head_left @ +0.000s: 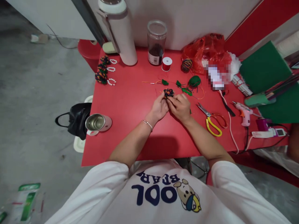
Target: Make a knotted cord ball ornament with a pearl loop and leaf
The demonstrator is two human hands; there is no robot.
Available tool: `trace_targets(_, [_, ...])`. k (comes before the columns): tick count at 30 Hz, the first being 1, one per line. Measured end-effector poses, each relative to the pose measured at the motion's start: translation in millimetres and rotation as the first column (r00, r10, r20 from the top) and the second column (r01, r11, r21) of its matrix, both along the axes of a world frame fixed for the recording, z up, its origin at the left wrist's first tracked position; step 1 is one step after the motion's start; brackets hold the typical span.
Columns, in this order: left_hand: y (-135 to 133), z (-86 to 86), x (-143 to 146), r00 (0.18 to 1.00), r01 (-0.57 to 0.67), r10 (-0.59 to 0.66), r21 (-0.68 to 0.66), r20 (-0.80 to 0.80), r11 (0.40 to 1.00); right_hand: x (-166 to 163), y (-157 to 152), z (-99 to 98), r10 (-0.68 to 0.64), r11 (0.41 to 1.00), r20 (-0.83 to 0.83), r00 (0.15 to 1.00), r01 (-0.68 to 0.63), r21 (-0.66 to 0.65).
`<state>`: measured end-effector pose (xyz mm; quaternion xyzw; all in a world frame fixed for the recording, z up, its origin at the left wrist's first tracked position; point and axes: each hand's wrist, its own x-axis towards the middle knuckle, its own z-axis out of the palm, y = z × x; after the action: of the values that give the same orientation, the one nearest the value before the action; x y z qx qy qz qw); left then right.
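Over the middle of the red table, my left hand (160, 108) and my right hand (181, 107) meet with bent fingers around a small multicoloured yarn piece (168, 92), dark with orange and red. The fingers of both hands are closed on its lower edge. Just beyond lie small green yarn pieces (164, 82) and a ball of green yarn (194, 81). A multicoloured yarn ball (187, 65) sits farther back. To the right of my right hand rest scissors (207, 115) with yellow and orange handles, blades apart.
Finished-looking yarn pieces (101, 77) with white bead loops (111, 69) line the left edge. A metal mug (107, 123), a white flask (127, 40), a clear jar (157, 42), a red thread spool (167, 64), a red plastic bag (203, 46) and a pink glue gun (244, 115) surround the work area.
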<state>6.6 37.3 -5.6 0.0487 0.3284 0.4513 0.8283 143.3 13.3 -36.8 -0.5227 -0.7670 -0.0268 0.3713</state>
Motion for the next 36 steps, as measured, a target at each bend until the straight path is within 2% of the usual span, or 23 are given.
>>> trace_targets(7, [1.5,-10.8,4.0,0.993,-0.021,0.025,0.035,-0.112,0.999,2.9,2.2,-1.6,-0.035,0.998,-0.117,0.992,0.028,-0.055])
trace_targets(15, [-5.6,-16.8,9.8,0.967,-0.054,0.105,0.213,-0.234,0.976,4.5,3.1,-2.1,-0.1,0.99,-0.18,0.979,0.08,-0.119])
trace_targets(19, [-8.0,-15.6,10.0,0.952,-0.05,0.126,0.262,-0.28,0.964,10.3,6.0,-3.8,-0.108,0.989,-0.142,0.984,0.092,-0.114])
trace_targets(24, [-7.8,-13.1,6.7,0.966,-0.028,0.097,0.277,-0.241,0.961,14.7,6.7,-3.0,-0.031,0.997,-0.035,0.999,0.029,-0.07])
trace_targets(30, [-4.4,-12.2,5.2,0.961,-0.086,0.144,0.239,-0.235,0.967,7.3,3.9,-0.2,0.104,0.992,0.123,0.987,-0.093,-0.089])
trace_targets(33, [-3.0,-12.6,0.3,0.969,-0.103,0.152,0.245,-0.193,0.964,3.4,2.3,1.7,0.124,0.988,0.133,0.983,-0.11,-0.11])
trace_targets(36, [-0.8,-14.3,-9.0,0.977,-0.081,0.13,0.27,-0.169,0.959,1.5,0.2,2.9,0.147,0.979,0.049,0.988,-0.138,-0.148])
